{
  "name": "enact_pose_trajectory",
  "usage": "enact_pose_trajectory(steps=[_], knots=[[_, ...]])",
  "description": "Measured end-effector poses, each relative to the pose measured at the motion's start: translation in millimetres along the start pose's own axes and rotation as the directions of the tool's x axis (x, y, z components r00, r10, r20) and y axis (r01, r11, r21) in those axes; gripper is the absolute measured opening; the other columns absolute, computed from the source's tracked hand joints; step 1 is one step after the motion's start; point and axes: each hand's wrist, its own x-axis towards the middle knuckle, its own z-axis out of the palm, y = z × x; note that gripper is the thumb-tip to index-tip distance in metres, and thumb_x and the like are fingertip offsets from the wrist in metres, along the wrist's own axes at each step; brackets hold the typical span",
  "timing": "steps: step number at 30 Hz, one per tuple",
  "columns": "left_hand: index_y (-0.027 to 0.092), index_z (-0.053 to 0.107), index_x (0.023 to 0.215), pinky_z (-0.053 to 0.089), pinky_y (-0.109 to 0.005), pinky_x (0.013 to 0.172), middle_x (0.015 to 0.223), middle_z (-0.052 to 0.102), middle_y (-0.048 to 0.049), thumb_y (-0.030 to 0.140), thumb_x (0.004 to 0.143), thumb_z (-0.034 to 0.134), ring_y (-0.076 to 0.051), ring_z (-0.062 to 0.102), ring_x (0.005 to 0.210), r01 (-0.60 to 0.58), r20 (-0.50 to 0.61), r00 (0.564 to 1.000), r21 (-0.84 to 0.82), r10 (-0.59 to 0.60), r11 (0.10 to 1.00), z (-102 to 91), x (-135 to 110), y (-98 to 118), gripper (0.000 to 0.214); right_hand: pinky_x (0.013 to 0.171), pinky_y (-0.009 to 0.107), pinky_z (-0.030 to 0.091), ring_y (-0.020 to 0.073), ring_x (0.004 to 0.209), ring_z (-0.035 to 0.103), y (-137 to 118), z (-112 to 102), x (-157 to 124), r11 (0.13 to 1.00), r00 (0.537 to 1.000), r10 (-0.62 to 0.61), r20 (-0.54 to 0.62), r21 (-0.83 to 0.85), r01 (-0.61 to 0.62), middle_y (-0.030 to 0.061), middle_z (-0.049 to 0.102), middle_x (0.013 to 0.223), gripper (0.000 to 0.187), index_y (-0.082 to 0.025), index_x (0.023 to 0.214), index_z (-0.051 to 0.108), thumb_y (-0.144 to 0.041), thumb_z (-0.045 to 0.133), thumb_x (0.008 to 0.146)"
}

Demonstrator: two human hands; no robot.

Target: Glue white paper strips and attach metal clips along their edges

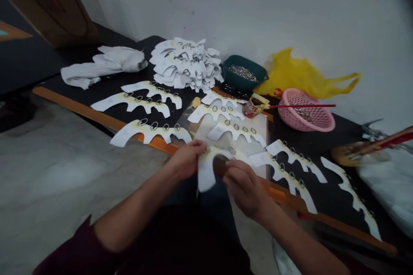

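Note:
My left hand (187, 159) and my right hand (245, 184) both pinch a white curved cut-out piece (206, 172) at the near edge of the black table (332, 193). A metal ring (232, 151) sits on the piece just above my right fingers. Around it lie several more white curved pieces with rows of rings, such as one to the left (150, 131) and one to the right (290, 172).
A stack of blank white pieces (185, 64) lies at the back beside a white cloth (103, 64). A dark green tub of rings (243, 75), a pink basket (306, 116), a small glue can (253, 106) with a red stick (300, 105), and a yellow bag (300, 75) stand behind.

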Motion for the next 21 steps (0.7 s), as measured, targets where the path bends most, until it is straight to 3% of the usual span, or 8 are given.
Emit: enact_pose_trajectory(steps=[2, 5, 7, 11, 15, 21], knots=[[0.016, 0.055, 0.068, 0.039, -0.021, 0.055, 0.062, 0.054, 0.0051, 0.022, 0.059, 0.078, -0.007, 0.048, 0.054, -0.047, -0.02, 0.999, 0.059, 0.048, 0.997, -1.3, -1, 8, 0.026, 0.085, 0.038, 0.052, 0.0209, 0.1, 0.058, -1, -7, 4, 0.999, 0.999, 0.01, -0.04, -0.05, -0.012, 0.0057, 0.059, 0.097, 0.021, -0.024, 0.099, 0.055, -0.01, 0.049, 0.085], [0.017, 0.056, 0.072, 0.034, -0.021, 0.053, 0.063, 0.054, 0.0048, 0.03, 0.065, 0.074, -0.008, 0.046, 0.055, -0.123, 0.04, 0.992, 0.288, 0.117, 0.949, 5.4, -9, 11, 0.023, 0.082, 0.039, 0.051, 0.0213, 0.099, 0.057, -1, -20, 20, 0.985, 0.972, 0.138, -0.188, -0.08, -0.155, 0.0075, 0.055, 0.101, 0.017, -0.023, 0.095, 0.055, -0.012, 0.051, 0.084], [0.017, 0.055, 0.069, 0.034, -0.021, 0.055, 0.062, 0.052, 0.005, 0.033, 0.067, 0.07, -0.008, 0.044, 0.057, -0.202, 0.088, 0.979, 0.419, 0.182, 0.885, 12.3, -13, 9, 0.022, 0.086, 0.041, 0.048, 0.0223, 0.102, 0.055, -1, -26, 30, 0.972, 0.962, 0.219, -0.166, -0.048, -0.23, 0.009, 0.056, 0.103, 0.017, -0.022, 0.099, 0.055, -0.014, 0.052, 0.084], [0.016, 0.055, 0.066, 0.035, -0.021, 0.061, 0.063, 0.052, 0.0042, 0.033, 0.067, 0.068, -0.009, 0.044, 0.063, -0.295, 0.175, 0.955, 0.504, 0.238, 0.812, 20.3, -13, 1, 0.022, 0.08, 0.034, 0.05, 0.0195, 0.094, 0.058, -1, -20, 35, 0.963, 0.962, 0.269, -0.035, 0.036, -0.268, 0.007, 0.06, 0.095, 0.01, -0.021, 0.092, 0.057, -0.017, 0.055, 0.084], [0.016, 0.056, 0.069, 0.033, -0.021, 0.057, 0.064, 0.054, 0.0039, 0.039, 0.065, 0.07, -0.008, 0.043, 0.06, -0.217, 0.184, 0.973, 0.513, 0.14, 0.83, 19.7, -9, -2, 0.027, 0.07, 0.029, 0.049, 0.0168, 0.079, 0.058, 0, -8, 30, 0.956, 0.955, 0.293, -0.048, 0.029, -0.291, 0.0042, 0.061, 0.081, 0.004, -0.02, 0.085, 0.058, -0.017, 0.057, 0.083], [0.014, 0.059, 0.07, 0.034, -0.022, 0.056, 0.063, 0.057, 0.0023, 0.041, 0.058, 0.074, -0.008, 0.046, 0.057, -0.096, 0.145, 0.989, 0.45, 0.033, 0.888, 17.4, -4, -2, 0.033, 0.068, 0.028, 0.047, 0.0164, 0.076, 0.056, 0, -13, 33, 0.979, 0.985, 0.171, 0.012, -0.119, -0.168, 0.0063, 0.059, 0.081, 0.015, -0.019, 0.082, 0.063, -0.017, 0.049, 0.088]])
